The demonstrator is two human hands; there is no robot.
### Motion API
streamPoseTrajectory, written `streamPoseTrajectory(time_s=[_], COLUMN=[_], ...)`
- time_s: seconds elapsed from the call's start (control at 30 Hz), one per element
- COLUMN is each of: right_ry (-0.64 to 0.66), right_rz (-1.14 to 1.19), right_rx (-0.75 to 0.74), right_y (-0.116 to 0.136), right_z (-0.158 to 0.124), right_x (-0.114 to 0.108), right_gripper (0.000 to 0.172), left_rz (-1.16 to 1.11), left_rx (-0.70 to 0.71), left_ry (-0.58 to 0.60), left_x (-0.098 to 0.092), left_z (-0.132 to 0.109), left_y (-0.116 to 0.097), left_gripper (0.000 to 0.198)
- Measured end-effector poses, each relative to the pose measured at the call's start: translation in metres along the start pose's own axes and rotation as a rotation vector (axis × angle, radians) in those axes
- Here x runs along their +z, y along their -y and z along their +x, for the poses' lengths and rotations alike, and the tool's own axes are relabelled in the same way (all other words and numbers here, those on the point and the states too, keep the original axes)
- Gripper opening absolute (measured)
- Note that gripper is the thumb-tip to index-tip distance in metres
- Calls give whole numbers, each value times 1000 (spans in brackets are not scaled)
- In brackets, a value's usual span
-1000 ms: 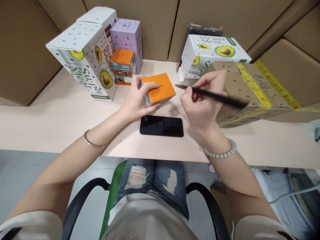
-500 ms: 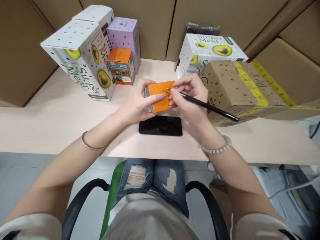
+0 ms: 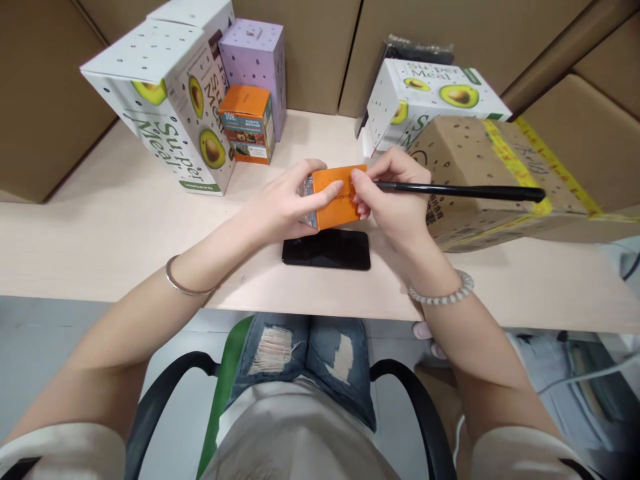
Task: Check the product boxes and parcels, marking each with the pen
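Observation:
My left hand [image 3: 295,200] is wrapped round a small orange box [image 3: 330,211], its thumb lying across the orange face. In my right hand [image 3: 397,197] is a slim black pen [image 3: 465,192], its long end pointing right, close to level. The fingers of that hand also touch the box's right edge, and they hide the pen's tip. A few dark marks show on the orange face, too small to read. Just below the box, a black phone [image 3: 326,251] lies flat on the table.
At the back left stand a white avocado-print carton [image 3: 150,100], a purple box [image 3: 257,57] and another orange box [image 3: 247,123]. To the right, a brown carton with yellow tape [image 3: 465,153] stands before a second avocado-print carton [image 3: 380,107]. The pale table [image 3: 100,253] has brown panels behind it.
The pen has swung from slanting down to the right to nearly level, and its tip has left view behind my fingers. The whole view has shifted slightly.

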State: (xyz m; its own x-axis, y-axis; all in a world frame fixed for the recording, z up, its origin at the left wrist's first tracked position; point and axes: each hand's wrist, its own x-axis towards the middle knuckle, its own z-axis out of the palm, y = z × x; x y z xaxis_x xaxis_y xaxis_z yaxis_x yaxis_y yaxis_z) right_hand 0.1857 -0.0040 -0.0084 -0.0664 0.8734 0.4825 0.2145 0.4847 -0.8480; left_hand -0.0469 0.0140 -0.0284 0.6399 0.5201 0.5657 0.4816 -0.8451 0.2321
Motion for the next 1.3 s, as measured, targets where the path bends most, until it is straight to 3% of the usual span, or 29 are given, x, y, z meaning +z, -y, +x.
streamPoseTrajectory(time_s=[0.4, 0.63, 0.73, 0.83, 1.0, 1.17, 1.3], right_ry=[-39, -77, -68, 48, 386, 677, 642], right_rz=[-120, -142, -292, -619, -1066, -1135, -1162], right_rx=[-31, -36, -38, 74, 290, 234, 138], right_y=[4, 2, 1, 7, 21, 18, 20], right_z=[-3, -2, -2, 0, 3, 6, 5], right_x=[1, 3, 1, -2, -3, -6, -8], right_gripper=[30, 41, 47, 45, 44, 49, 37], left_rz=[-41, -23, 55, 153, 165, 115, 131], left_rx=[26, -133, -186, -231, -266, -290, -312], left_ry=[-35, 58, 48, 28, 3, -30, -26], left_x=[4, -5, -11, -16, -21, -22, -22], left_z=[0, 8, 10, 9, 2, 1, 1], left_y=[3, -6, -3, 6, 26, 34, 31], left_gripper=[62, 69, 68, 66, 82, 96, 91])
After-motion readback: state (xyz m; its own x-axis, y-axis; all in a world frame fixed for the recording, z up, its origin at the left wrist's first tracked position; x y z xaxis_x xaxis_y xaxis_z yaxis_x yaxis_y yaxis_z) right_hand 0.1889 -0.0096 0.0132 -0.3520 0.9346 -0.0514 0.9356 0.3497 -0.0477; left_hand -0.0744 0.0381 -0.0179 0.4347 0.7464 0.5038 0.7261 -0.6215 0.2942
